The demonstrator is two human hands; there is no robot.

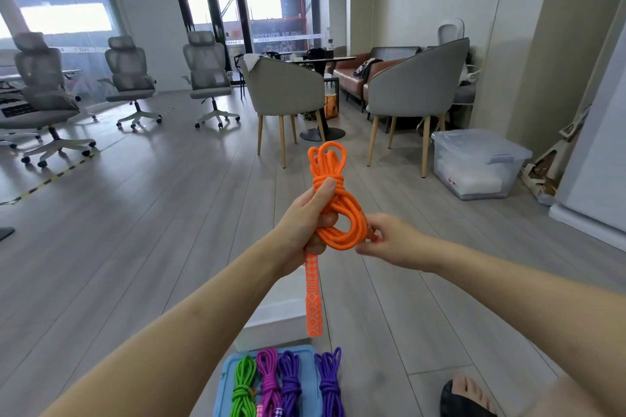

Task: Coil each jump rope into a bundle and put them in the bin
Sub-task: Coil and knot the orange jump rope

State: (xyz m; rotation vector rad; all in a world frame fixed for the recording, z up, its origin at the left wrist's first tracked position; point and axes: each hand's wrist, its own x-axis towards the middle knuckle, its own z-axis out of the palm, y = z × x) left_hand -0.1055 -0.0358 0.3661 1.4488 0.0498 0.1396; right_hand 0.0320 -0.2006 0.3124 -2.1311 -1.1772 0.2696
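My left hand [310, 217] grips an orange jump rope [333, 200] coiled into a bundle and wound round its middle, held up in front of me. One orange patterned handle [313, 298] hangs down below that hand. My right hand [389, 240] pinches the rope's other end at the bundle's lower right. Below, a light blue bin [227, 382] holds a green bundle [244, 386], a magenta bundle [267, 379] and a purple bundle [291, 382]. Another purple bundle [328, 379] lies at the bin's right edge.
A white low box [274, 315] sits on the wooden floor just beyond the bin. Grey armchairs [288, 91] and office chairs [128, 78] stand further back. A clear lidded storage box [477, 162] is at the right. My foot in a black sandal [467, 396] is at the bottom right.
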